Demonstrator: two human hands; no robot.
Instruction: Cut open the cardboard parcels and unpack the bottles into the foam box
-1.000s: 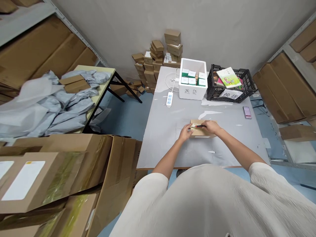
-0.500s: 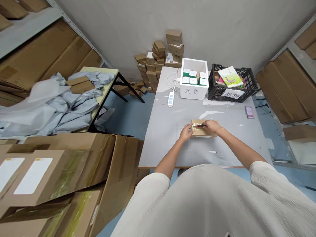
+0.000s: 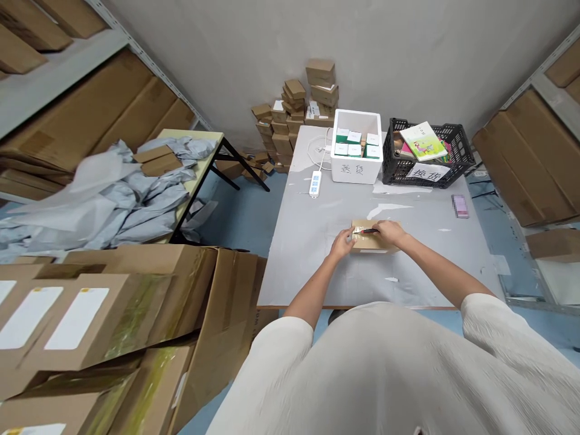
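Note:
A small brown cardboard box (image 3: 372, 243) with shiny clear tape lies on the grey-covered table (image 3: 299, 254) in front of me. My right hand (image 3: 389, 232) rests over its right part, fingers closed round a slim black and red utility knife (image 3: 368, 231). The knife points left along the taped top; whether its blade is in the tape I cannot tell. At the box's left end my left hand (image 3: 343, 243) grips the cardboard, thumb and fingers against its edge.
A white foam box (image 3: 356, 172) with green-and-white packs and a black crate (image 3: 394, 175) with books stand at the table's back. A power strip (image 3: 315, 183) and a purple item (image 3: 460, 206) lie nearby. Large cartons (image 3: 181, 290) rise on my left, by a side table (image 3: 205, 163) with grey bags.
The view has shifted slightly, so the surroundings sit a little further right. Both hands stay on the box, and the knife has hardly moved.

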